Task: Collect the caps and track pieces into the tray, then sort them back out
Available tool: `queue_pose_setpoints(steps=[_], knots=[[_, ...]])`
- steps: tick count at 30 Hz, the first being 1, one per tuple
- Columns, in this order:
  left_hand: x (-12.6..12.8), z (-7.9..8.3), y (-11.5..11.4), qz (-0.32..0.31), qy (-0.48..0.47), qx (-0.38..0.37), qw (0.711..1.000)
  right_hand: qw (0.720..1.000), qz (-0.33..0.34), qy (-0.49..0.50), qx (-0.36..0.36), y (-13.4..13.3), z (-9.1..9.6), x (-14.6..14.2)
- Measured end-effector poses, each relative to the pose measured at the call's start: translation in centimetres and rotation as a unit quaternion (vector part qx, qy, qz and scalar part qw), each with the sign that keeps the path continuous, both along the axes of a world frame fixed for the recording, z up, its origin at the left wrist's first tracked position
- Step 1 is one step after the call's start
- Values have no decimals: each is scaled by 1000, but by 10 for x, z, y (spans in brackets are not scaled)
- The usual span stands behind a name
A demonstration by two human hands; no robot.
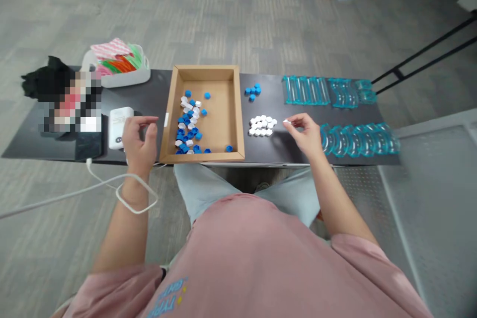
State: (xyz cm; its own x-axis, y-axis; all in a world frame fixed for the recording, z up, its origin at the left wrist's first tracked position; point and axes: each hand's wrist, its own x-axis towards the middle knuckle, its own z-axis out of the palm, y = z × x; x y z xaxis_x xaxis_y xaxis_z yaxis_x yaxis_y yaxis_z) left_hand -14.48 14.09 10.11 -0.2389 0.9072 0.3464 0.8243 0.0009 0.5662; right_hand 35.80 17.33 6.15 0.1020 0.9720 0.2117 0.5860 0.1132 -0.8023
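My right hand [307, 135] pinches a small white hexagonal piece [286, 121] between thumb and fingertips, just above the dark table. Left of it lies a tight cluster of white hexagonal pieces [263, 125] set in rows. Behind that cluster is a small group of blue hexagonal pieces [253, 91]. My left hand [139, 140] hovers at the left side of a cardboard box [241, 114], thumb and index finger apart, holding nothing. Inside the box, mixed blue and white pieces [191, 126] are heaped toward the left, with a few lying apart.
Clear teal plastic parts stand in rows at the back right [306, 90] and front right [360, 140]. On the left are a white device [118, 126], a dark phone [88, 145] and a white basket [126, 78] of colourful items. A white cable [112, 179] loops over my left forearm.
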Motion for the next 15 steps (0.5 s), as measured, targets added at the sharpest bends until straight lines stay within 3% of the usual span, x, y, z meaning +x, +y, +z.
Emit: queue_pose_setpoints(steps=[3, 7, 11, 15], knots=[[20, 4, -39, -71, 46, -49, 995, 1000, 3, -13, -26, -8, -19, 0], [48, -12, -73, -157, 113, -135, 972, 996, 50, -65, -26, -9, -30, -5], [53, -22, -76, -193, 110, -103, 970, 994, 83, -63, 36, -9, -36, -3], [44, -6, -67, -232, 109, -36, 966, 996, 62, -34, 60, -9, -42, -1]])
